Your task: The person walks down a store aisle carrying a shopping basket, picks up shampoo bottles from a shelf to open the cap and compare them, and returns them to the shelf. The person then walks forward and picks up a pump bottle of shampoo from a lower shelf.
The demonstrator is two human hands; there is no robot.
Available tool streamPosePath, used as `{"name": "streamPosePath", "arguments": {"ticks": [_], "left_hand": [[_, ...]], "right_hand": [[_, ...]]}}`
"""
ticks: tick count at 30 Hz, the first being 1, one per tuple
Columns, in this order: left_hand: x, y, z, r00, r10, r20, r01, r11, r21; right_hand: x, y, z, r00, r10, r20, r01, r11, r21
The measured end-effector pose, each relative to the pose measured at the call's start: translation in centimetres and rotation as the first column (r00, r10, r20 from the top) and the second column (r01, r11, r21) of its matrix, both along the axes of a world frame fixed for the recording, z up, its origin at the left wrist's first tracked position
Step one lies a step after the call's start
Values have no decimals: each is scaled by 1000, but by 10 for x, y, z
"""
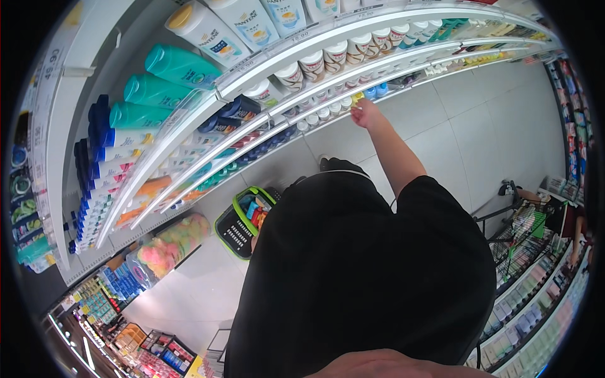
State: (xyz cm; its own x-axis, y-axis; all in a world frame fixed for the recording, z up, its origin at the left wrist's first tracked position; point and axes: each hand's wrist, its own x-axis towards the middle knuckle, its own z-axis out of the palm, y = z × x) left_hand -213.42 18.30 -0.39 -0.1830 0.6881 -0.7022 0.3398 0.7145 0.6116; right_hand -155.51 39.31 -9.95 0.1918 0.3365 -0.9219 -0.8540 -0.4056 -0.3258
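Note:
My right hand reaches out to the lowest visible shelf row, its fingers at a yellow bottle. Whether the fingers grip the bottle or only touch it cannot be made out. Blue bottles stand to one side of it and white-capped bottles to the other. Of my left hand only a sliver of skin shows, at the edge of a black and green shopping basket; my black shirt hides the rest. Colourful packaged goods lie inside the basket.
Curved white shelves hold Pantene bottles, teal bottles and brown-and-white bottles. A clear container of colourful puffs stands by the shelf end. At right, a shopping cart is near another person. Pale tiles cover the floor.

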Motion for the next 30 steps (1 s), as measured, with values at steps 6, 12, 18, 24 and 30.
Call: {"name": "streamPosePath", "arguments": {"ticks": [6,12,18,24,30], "left_hand": [[-1,-18,-13,1000,-21,-5,21,996,90],[5,-35,-22,960,-247,-129,278,890,361],[11,-45,-31,973,65,221,-97,986,138],[16,-96,-52,941,-327,83,298,922,248],[42,-154,-61,966,-59,250,55,998,22]], "right_hand": [[-38,-44,3,927,265,266,-269,963,-22],[-2,-143,-57,-255,809,529,-676,242,-696],[-7,-232,-37,-54,849,526,-728,327,-602],[27,-296,-36,-264,880,395,-654,138,-744],[15,-292,0,-268,838,475,-711,161,-685]]}}
